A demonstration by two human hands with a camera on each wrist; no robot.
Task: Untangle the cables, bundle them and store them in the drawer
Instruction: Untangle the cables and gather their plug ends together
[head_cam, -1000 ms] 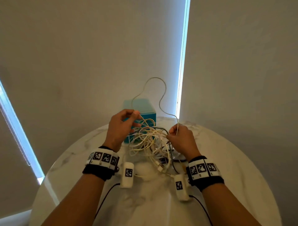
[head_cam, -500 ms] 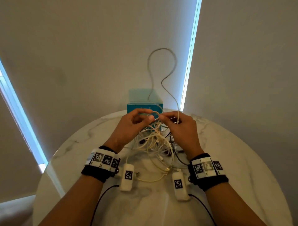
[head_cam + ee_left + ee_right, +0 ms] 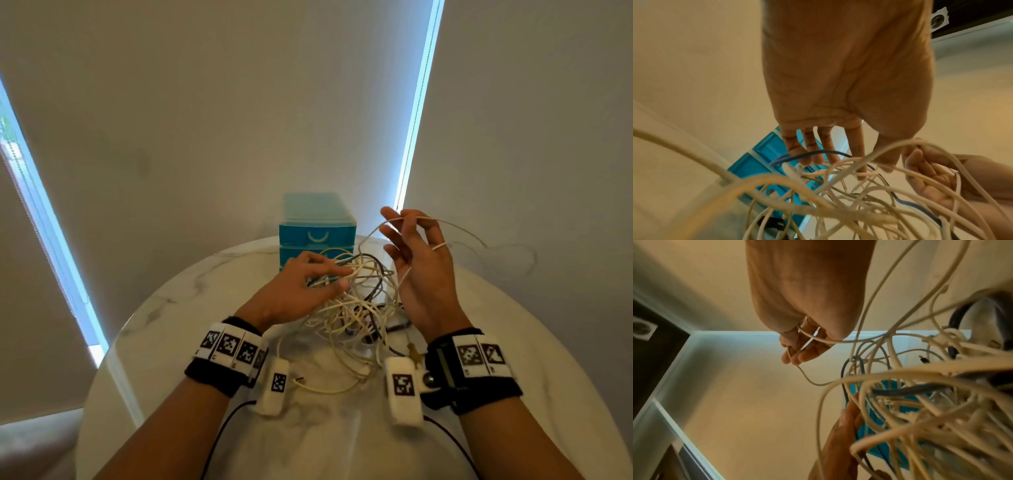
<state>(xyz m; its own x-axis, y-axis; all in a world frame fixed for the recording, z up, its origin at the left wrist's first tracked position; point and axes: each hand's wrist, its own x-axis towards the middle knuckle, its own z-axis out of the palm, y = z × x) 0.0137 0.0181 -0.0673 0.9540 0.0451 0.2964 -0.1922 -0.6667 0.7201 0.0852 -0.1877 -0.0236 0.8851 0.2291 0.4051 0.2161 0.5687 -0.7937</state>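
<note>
Head view: the cables [image 3: 356, 308] are seen as one loose knot of cream and dark strands on the table [image 3: 513, 342], at the middle of the top, just in front of the drawers [image 3: 317, 233], which stand at 12 o'clock from the knot. Both drawer fronts that show appear closed. The left hand [image 3: 294, 291] is laid over the knot's 10 o'clock side with fingers reaching in among the strands; whether a strand is pinched cannot be told here. The right hand [image 3: 421, 274] is raised at 2 o'clock from the knot, fingers spread and mostly straight, with one cream cable [image 3: 455, 228] looped over them and trailing off toward 3 o'clock.

Left wrist view: the left hand [image 3: 838, 97] is shown with its fingers [image 3: 813, 149] extended, nearly straight, among the cables [image 3: 838, 203]; no clear grip is seen. The drawers [image 3: 756, 162] lie beyond the fingertips.

Right wrist view: the right hand [image 3: 807, 305] is seen with fingers [image 3: 803, 352] loosely bent and the cream cable [image 3: 818, 339] draped across them, not clamped. The knot [image 3: 920, 402] fills the 4 o'clock part.

The task is judged to be early: one cable is being drawn out, nothing is bundled, nothing stored.
</note>
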